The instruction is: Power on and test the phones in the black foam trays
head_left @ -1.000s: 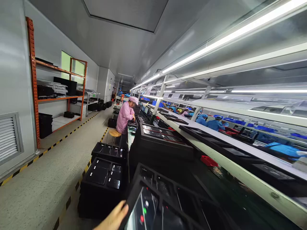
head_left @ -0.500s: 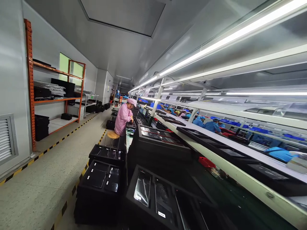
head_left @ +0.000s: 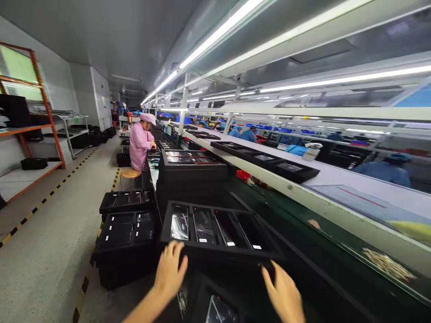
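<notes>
A black slotted tray [head_left: 188, 244] holding several dark phone-like panels lies on the green bench in front of me. My left hand [head_left: 169, 270] is open, fingers spread on the tray's near left rim. My right hand [head_left: 284, 294] is also open, fingers spread at the tray's near right corner. Just below the hands sits another black tray [head_left: 218, 307] with a wrapped panel in it.
A tall stack of black trays [head_left: 191, 177] stands behind, with lower stacks [head_left: 124, 242] on the floor to the left. A person in pink [head_left: 139, 143] sits on a stool [head_left: 130, 174] further down. A white shelf [head_left: 336, 188] runs along the right; orange racks [head_left: 50, 116] stand far left.
The view has swung right and downward. Both my hands have come into view at the near edge of the slotted tray; half a second ago neither hand showed.
</notes>
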`<state>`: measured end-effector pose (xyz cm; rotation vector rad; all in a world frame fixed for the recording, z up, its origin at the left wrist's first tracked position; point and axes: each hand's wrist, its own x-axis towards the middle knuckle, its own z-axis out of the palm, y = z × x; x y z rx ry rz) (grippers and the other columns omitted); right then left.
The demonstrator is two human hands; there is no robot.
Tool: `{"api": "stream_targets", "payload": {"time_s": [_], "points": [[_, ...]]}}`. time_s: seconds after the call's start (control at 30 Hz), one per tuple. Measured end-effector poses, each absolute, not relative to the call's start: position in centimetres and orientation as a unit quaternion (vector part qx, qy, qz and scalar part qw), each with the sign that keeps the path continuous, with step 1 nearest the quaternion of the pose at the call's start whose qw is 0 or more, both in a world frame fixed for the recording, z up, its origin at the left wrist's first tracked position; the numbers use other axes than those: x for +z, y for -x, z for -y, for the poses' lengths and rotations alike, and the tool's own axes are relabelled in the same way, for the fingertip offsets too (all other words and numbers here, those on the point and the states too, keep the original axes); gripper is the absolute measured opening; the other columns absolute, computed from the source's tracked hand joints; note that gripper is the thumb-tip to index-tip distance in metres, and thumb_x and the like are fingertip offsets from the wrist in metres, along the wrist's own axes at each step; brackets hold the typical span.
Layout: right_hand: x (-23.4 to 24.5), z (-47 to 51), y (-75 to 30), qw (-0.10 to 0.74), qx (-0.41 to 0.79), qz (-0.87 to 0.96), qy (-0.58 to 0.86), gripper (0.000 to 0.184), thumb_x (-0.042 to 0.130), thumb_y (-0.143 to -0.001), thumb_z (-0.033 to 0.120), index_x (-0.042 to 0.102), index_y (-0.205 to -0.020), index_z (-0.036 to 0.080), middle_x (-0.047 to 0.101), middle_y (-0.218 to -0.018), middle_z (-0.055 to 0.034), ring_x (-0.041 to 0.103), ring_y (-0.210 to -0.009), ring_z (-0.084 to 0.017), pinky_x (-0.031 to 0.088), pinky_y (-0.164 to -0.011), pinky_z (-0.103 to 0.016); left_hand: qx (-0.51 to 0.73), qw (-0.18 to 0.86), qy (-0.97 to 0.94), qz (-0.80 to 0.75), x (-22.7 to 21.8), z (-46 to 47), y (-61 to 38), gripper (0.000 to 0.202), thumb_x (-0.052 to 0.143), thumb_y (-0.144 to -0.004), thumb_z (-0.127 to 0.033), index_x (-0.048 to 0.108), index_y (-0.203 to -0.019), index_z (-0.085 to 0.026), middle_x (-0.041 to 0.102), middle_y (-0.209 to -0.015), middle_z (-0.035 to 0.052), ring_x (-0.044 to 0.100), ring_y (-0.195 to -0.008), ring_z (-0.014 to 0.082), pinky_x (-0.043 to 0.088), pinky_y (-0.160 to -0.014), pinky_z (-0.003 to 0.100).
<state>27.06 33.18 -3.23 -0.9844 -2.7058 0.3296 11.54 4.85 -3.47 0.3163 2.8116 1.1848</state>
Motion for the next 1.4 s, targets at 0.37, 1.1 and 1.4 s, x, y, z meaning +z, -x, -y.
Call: {"api": "stream_targets", "payload": {"time_s": [0.37,1.1,1.4], "points": [[-2.5,-38.0,-13.8,0.05,0.119,0.891,0.435,0.071,0.048,-0.078,0.047,0.036,-0.128,-0.001,0.041,-0.129,-0.028,0.039,-0.121,-0.034,0.032,-0.094,-0.043,0.22,0.036,-0.057,-0.973,-1.8,-10.9,-2.5,0.073,0.065,-0.068,-0.036,0.039,-0.133,-0.021,0.024,-0.147,0.0155,0.008,-0.133,0.0455,0.014,-0.099,0.067],[-4.6,-40.7,-13.6,0.102,0.105,0.914,0.378,0.07,0.036,-0.075,0.051,0.025,-0.137,0.019,0.052,-0.116,-0.0182,0.051,-0.107,-0.033,0.038,-0.087,-0.046,0.219,-0.007,-0.003,-0.976,-2.3,-11.5,-2.6,0.081,0.066,-0.065,-0.024,0.029,-0.136,-0.036,0.01,-0.152,0.006,0.035,-0.124,0.0316,0.024,-0.099,0.056],[-6.2,-42.4,-13.5,0.105,0.129,0.914,0.369,0.085,0.018,-0.065,0.069,0.029,-0.136,0.024,0.05,-0.117,-0.0197,0.052,-0.104,-0.039,0.034,-0.091,-0.052,0.23,0.083,0.038,-0.969,-1.5,-11.4,-1.0,0.118,0.079,-0.052,-0.034,0.005,-0.143,-0.031,-0.015,-0.151,0.0117,0.011,-0.132,0.0468,0.026,-0.094,0.066]]}}
